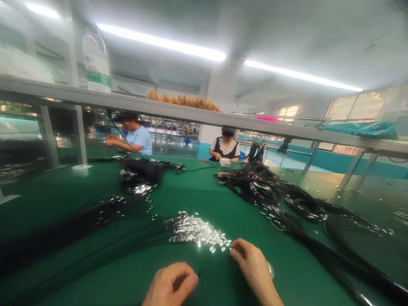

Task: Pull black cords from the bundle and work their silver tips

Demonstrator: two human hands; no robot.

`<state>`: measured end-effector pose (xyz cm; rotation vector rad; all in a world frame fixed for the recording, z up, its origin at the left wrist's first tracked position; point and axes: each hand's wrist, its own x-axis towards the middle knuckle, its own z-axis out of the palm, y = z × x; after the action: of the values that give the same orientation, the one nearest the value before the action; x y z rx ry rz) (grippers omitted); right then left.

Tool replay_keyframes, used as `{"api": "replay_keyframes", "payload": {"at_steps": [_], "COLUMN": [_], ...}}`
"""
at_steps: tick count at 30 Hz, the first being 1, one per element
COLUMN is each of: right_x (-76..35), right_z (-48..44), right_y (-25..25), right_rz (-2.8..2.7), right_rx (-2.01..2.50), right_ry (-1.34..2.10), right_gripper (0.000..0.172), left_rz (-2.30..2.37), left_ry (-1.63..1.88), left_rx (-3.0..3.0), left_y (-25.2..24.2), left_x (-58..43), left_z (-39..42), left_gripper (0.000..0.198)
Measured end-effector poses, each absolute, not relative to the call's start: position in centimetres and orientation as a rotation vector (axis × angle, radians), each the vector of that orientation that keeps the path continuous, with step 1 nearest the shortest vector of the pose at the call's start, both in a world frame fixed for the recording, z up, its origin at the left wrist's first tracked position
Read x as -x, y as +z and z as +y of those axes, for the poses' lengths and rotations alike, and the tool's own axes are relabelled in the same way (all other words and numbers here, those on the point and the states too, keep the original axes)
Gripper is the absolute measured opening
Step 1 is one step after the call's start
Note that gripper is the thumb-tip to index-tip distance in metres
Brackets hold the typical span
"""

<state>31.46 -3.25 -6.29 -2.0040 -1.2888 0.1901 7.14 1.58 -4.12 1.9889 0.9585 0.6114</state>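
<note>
My left hand (pixel 171 284) is low at the bottom edge, fingers curled into a loose pinch; what it holds is too small to make out, though thin black cords (pixel 79 238) run up to it from the left. My right hand (pixel 253 267) lies beside it, fingertips pinched together at the near edge of a pile of small shiny metal sleeves (pixel 197 231) on the green table (pixel 204 187). A faint round clear object (pixel 270 269) shows just right of that hand.
Bundles of black cords with metal tips (pixel 264 187) spread across the right side, and another heap (pixel 140 174) lies at centre left. Two people sit working at the far side. A shelf (pixel 191 112) above carries a large water bottle (pixel 96 61).
</note>
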Motion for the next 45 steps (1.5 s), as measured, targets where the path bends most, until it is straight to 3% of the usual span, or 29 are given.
{"api": "replay_keyframes", "payload": {"at_steps": [6, 13, 19, 23, 34, 45], "right_x": [-30.6, -30.1, -27.7, -25.5, -25.7, -26.4], "right_z": [-2.0, -2.1, -2.8, -3.0, -3.2, -3.6], "right_y": [-7.8, -7.3, -5.8, -5.3, -5.6, -5.3], "right_rz": [-1.398, -1.413, -1.415, -1.214, -1.291, -1.780], "right_rx": [2.201, 2.118, 1.663, 1.208, 1.272, 1.324], "right_ry": [0.034, 0.005, 0.432, 0.778, 0.809, 0.228], "right_gripper": [0.023, 0.028, 0.011, 0.012, 0.016, 0.011], "left_rz": [0.949, 0.929, 0.957, 0.951, 0.957, 0.964], "left_ry": [0.533, 0.569, 0.723, 0.755, 0.705, 0.717], "left_rx": [-1.904, -1.925, -1.880, -1.829, -1.841, -1.839], "left_y": [-4.5, -4.1, -3.7, -3.5, -3.9, -4.0], "left_x": [-7.0, -7.0, -7.1, -7.1, -7.0, -7.0], "left_z": [1.6, 1.3, 1.1, 1.1, 1.3, 1.4], "left_gripper": [0.031, 0.026, 0.026, 0.024, 0.027, 0.026]}}
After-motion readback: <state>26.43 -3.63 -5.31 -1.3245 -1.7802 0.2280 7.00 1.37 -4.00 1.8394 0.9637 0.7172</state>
